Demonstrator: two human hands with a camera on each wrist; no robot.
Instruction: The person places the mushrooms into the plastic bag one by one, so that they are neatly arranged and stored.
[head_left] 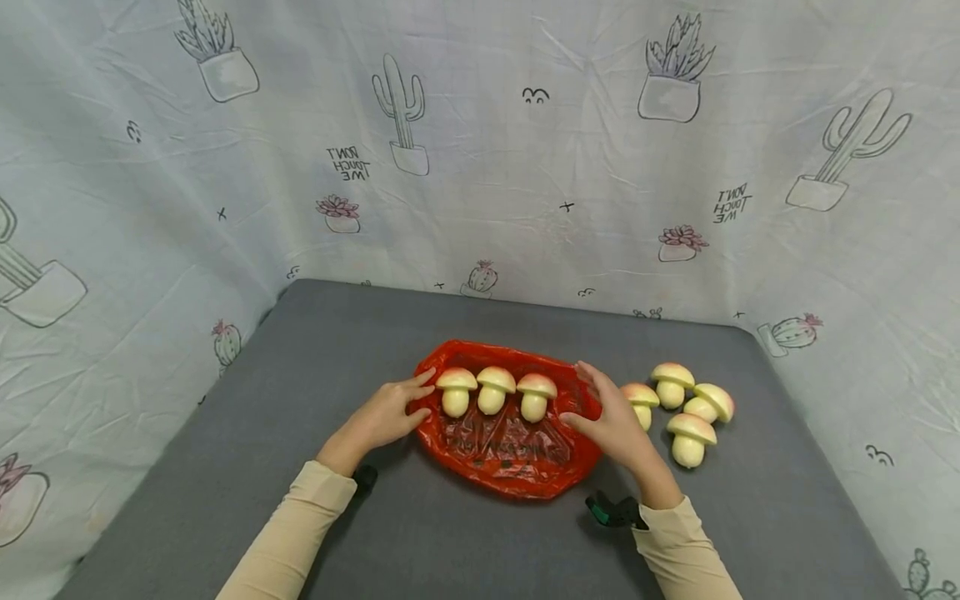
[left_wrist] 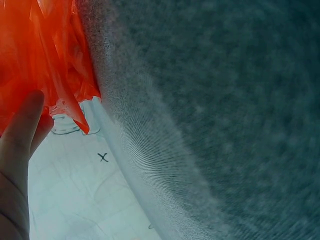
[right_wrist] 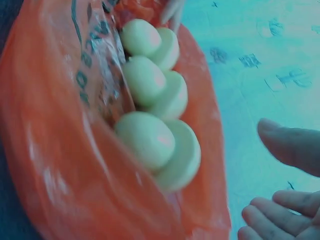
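A red plastic bag [head_left: 517,479], its rim spread wide, lies on the grey table. Inside it, toward the far side, three toy mushrooms with cream stems and reddish caps stand in a row: a left one [head_left: 456,392], a middle one [head_left: 495,390] and a right one [head_left: 536,397]. My left hand [head_left: 386,414] is at the bag's left edge, fingers extended and parted; the left wrist view has its fingers [left_wrist: 31,112] against the red film. At the right edge hovers my right hand [head_left: 611,421], thumb and fingers spread, nothing between them in the right wrist view.
Several more mushrooms lie on the table right of the bag, among them a near one [head_left: 690,439] and a far one [head_left: 672,385]; one is partly behind my right hand. A white cloth [head_left: 480,167] printed with cacti hangs behind the grey table [head_left: 360,333].
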